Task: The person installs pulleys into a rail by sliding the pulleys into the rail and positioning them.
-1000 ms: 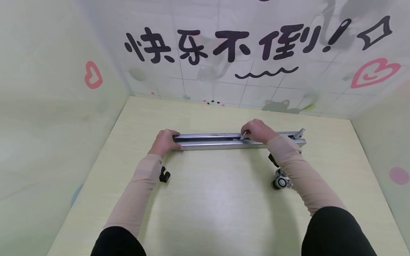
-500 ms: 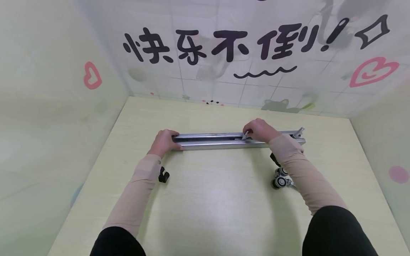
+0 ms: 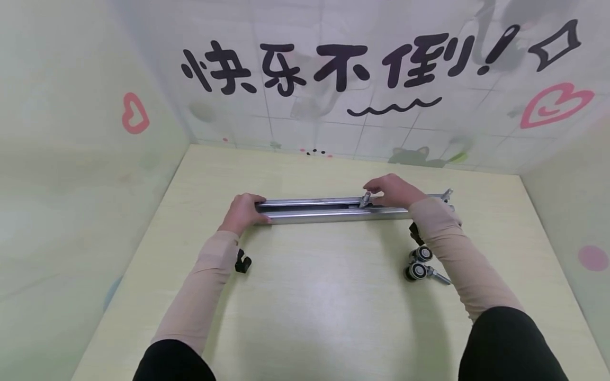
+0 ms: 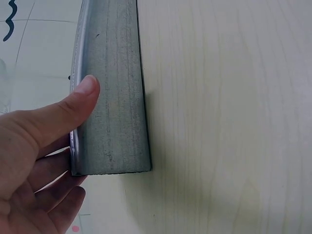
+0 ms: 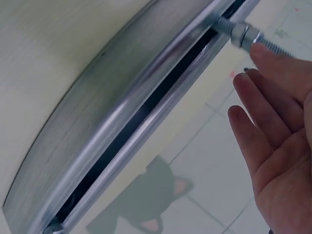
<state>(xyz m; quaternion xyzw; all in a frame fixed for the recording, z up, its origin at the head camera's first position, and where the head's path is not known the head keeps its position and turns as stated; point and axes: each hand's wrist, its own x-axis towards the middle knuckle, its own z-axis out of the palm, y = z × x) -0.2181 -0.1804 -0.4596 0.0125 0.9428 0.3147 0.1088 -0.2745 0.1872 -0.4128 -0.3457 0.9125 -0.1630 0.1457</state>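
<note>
Left hand [image 3: 242, 212] grips rail [image 3: 314, 216], left of center. Right hand [image 3: 394, 191], fingers loose, beside bolt [image 3: 365, 199] right of center; contact unclear.

The rail [image 3: 329, 215] is silver-grey, its slot [image 3: 310, 208] dark, the bolt [image 3: 365, 199] silver. The rollers [image 3: 419, 271] are black and silver, the clip [image 3: 243, 262] black. Beige lower sleeves [image 3: 200, 291] meet black upper sleeves [image 3: 513, 349]. The table [image 3: 324, 301] is pale yellow, faintly grained; the whitish wall [image 3: 310, 124] carries grey grid lines [image 3: 364, 126], black lettering [image 3: 341, 66] and a pink heart [image 3: 526, 111].

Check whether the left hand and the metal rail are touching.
Touching. In the left wrist view, the left hand rests its thumb on the metal rail, with no gap.
</note>
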